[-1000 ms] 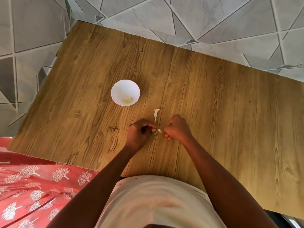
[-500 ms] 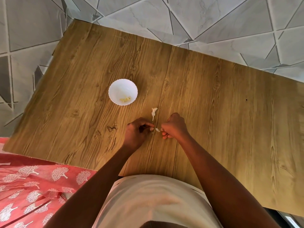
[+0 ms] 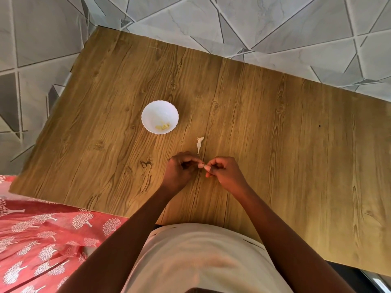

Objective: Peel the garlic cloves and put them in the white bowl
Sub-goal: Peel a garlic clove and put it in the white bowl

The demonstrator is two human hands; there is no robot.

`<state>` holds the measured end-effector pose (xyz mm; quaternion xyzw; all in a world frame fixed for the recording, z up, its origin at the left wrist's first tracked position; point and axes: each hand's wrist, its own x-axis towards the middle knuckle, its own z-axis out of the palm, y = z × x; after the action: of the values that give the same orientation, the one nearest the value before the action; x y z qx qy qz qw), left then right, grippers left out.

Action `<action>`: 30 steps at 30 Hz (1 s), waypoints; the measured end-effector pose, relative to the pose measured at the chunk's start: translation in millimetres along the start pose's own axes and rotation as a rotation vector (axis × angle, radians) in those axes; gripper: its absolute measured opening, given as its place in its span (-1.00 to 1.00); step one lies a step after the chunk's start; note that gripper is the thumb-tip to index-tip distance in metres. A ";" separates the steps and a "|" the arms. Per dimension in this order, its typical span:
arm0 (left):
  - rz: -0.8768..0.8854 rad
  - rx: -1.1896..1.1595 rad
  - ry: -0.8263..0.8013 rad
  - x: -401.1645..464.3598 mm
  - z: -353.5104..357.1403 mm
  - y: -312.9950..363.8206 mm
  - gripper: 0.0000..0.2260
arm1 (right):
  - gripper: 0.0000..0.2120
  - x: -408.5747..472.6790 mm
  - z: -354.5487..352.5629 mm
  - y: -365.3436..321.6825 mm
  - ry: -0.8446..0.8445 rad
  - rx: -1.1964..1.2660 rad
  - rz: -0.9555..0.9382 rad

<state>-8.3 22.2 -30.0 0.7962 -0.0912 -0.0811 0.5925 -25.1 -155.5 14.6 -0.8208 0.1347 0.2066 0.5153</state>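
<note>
A small garlic clove is pinched between the fingertips of my left hand and my right hand, just above the wooden table. Most of the clove is hidden by the fingers. The white bowl stands to the upper left of my hands and holds a few peeled yellowish cloves. A pale scrap of garlic stem and skin lies on the table just beyond my hands.
A red cloth with white tree prints lies at the lower left, beside the table's near edge. Grey patterned floor tiles surround the table on the far and left sides.
My two hands have stayed together at the clove, with the fingertips working closer on it. The camera view has shifted slightly; the bowl and the skin scrap have not moved.
</note>
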 end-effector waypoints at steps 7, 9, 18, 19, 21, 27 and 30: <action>-0.008 -0.137 -0.015 -0.9 -7.3 6.6 -0.92 | -0.87 4.0 8.2 -9.0 0.009 0.020 0.016; -0.018 -0.131 0.002 1.1 -8.7 7.5 -0.94 | -0.90 3.8 10.4 -10.5 0.014 0.031 0.008; -0.210 -0.033 0.212 -4.5 10.9 22.3 -0.87 | -0.89 -0.9 22.6 -12.6 0.148 0.050 -0.087; -0.223 -0.055 0.185 -5.6 12.3 22.3 -0.85 | -0.88 -1.0 22.9 -14.7 0.151 0.057 -0.086; -0.236 -0.114 0.150 -8.9 14.0 22.8 -0.85 | -0.86 0.9 23.3 -18.0 0.150 0.088 -0.057; -0.225 -0.318 0.188 -15.5 7.5 26.7 -0.89 | -0.84 6.6 23.5 -18.1 0.124 0.161 0.021; -0.245 -0.306 0.189 -14.9 4.2 24.1 -0.93 | -0.84 6.1 22.3 -14.2 0.097 0.104 -0.021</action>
<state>-24.9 15.1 -7.7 0.7061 0.0757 -0.0904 0.6983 -18.0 -129.3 14.4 -0.8034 0.1615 0.1539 0.5521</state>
